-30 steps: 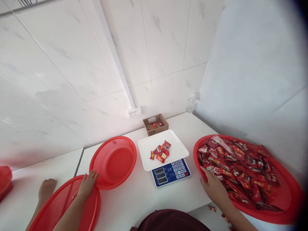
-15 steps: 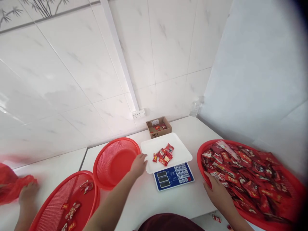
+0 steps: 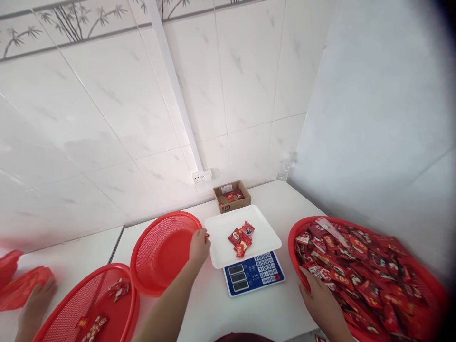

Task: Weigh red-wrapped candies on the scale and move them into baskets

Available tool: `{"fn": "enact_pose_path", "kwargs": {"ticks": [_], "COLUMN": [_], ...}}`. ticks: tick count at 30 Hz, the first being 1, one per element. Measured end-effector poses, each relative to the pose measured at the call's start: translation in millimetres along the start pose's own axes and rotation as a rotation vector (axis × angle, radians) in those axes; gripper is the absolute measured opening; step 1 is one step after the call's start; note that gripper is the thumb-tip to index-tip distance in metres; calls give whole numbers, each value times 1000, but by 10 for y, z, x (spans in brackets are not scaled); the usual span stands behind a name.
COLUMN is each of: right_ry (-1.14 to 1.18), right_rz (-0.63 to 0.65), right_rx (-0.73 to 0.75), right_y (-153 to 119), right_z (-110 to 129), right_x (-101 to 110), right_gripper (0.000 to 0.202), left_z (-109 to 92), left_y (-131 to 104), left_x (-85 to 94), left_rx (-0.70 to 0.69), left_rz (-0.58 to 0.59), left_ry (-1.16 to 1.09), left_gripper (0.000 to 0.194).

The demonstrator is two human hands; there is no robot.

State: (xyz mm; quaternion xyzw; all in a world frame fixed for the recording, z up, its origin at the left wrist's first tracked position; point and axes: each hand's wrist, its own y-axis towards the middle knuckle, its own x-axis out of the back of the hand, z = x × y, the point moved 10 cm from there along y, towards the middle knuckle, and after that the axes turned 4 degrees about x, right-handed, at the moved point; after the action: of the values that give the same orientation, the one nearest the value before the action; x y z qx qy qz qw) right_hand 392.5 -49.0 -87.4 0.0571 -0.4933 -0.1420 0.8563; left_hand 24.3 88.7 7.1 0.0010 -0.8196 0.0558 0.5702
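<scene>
Small red snack packets (image 3: 245,232) lie in a loose cluster on the white tray of a digital scale (image 3: 253,274). My left hand (image 3: 198,246) is between that tray and the right rim of a red basket (image 3: 171,251). Its fingers are pinched together, with a bit of red at the tips that looks like a small packet. On the right, my right hand (image 3: 317,297) grips the near left rim of a large red basket (image 3: 297,225), heaped with red snack packets (image 3: 356,266).
Behind the scale stands a cardboard box (image 3: 233,204) with some packets inside. Another red basket (image 3: 123,273) at lower left holds several packets. A co-worker's hand (image 3: 41,297) touches a red plastic bag (image 3: 24,287) at far left. A clear bottle (image 3: 284,169) stands by the wall.
My left hand has drawn back from the tray toward the red basket. The small packet at the cluster's left edge has left its place. My right hand stays on its rim; the view has tilted up slightly.
</scene>
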Motion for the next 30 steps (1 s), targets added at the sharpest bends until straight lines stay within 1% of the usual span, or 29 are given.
{"fn": "enact_pose_path", "kwargs": {"ticks": [2, 3, 4, 5, 6, 8, 10, 13, 15, 18, 19, 21, 23, 25, 27, 30], "right_ry": [-5, -8, -9, -10, -10, -10, -9, -5, -12, -28, -32, -36, -41, -47, -54, -62], "right_rz": [4, 4, 0, -4, -10, -16, -16, -3, 6, -3, -8, -10, -13, -20, -23, -18], "right_rx": [10, 16, 22, 27, 31, 25, 11, -1, -15, -23, -20, -12, -10, -3, 2, -2], "right_y": [5, 8, 11, 13, 15, 16, 16, 16, 14, 7, 4, 1, -1, -2, -2, -4], "right_z": [7, 12, 19, 27, 34, 41, 44, 56, 51, 39, 39, 41, 42, 51, 56, 34], "right_x": [-8, -11, -10, -7, -2, 9, 23, 31, 27, 25, 24, 16, 14, 20, 23, 7], "right_gripper": [45, 45, 45, 44, 43, 42, 42, 43, 44, 43, 43, 43, 44, 43, 44, 46], "left_z": [293, 395, 444, 436, 371, 118, -214, -723, -951, -1101, -1114, -1102, -1060, -1001, -914, -699], "left_y": [-42, -67, -87, -99, -103, -107, -120, -168, -181, -126, -94, -26, 26, 51, 62, 79], "left_x": [214, 282, 307, 285, 217, -11, -263, -590, -722, -806, -819, -845, -865, -855, -793, -608], "left_rx": [96, 128, 135, 117, 77, -33, -137, -278, -318, -316, -307, -282, -259, -247, -229, -172], "left_rz": [-77, -107, -120, -116, -92, -12, 64, 181, 231, 235, 230, 237, 256, 264, 243, 172], "left_ry": [26, 40, 49, 50, 43, 18, -9, -33, -19, 54, 68, 58, 6, -41, -86, -171], "left_gripper": [37, 37, 37, 36, 35, 33, 35, 49, 57, 66, 66, 59, 50, 46, 44, 38]}}
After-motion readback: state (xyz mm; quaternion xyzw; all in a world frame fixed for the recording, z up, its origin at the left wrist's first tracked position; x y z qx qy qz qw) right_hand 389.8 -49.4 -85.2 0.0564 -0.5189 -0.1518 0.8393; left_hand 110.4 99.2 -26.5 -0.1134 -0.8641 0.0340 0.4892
